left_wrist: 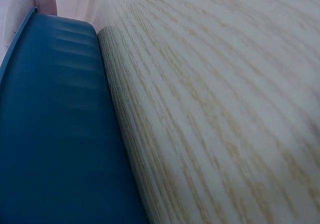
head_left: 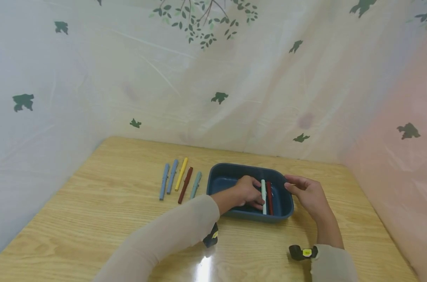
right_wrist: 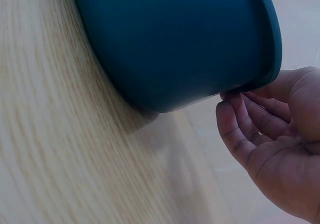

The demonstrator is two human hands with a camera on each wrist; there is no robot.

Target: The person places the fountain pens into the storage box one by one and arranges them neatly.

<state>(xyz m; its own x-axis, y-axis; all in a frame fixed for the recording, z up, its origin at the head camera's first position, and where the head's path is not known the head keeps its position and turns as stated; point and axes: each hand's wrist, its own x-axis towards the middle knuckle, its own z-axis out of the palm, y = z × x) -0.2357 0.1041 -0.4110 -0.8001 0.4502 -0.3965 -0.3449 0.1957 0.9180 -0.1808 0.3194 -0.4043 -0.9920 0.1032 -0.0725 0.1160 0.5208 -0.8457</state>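
Observation:
A dark blue rectangular box (head_left: 250,216) rests on the table, its open top facing up. My left hand (head_left: 247,191) reaches into it, fingers curled against a pale mint pen (head_left: 263,196). Just right of that pen, a dark red pen (head_left: 269,197) lies nearly parallel inside the box. My right hand (head_left: 309,194) pinches the box's right rim, thumb over the edge. The right wrist view shows this hand (right_wrist: 285,139) with fingertips at the outer wall (right_wrist: 185,44). Only the outer side of the box (left_wrist: 55,119) fills the left wrist view; the left hand is hidden there.
Left of the box lie two blue pens (head_left: 164,182) (head_left: 172,177), a yellow pen (head_left: 181,174), a dark red pen (head_left: 185,185) and a teal pen (head_left: 195,185), roughly side by side. A leaf-patterned curtain (head_left: 185,109) hangs behind the wooden table (head_left: 93,199).

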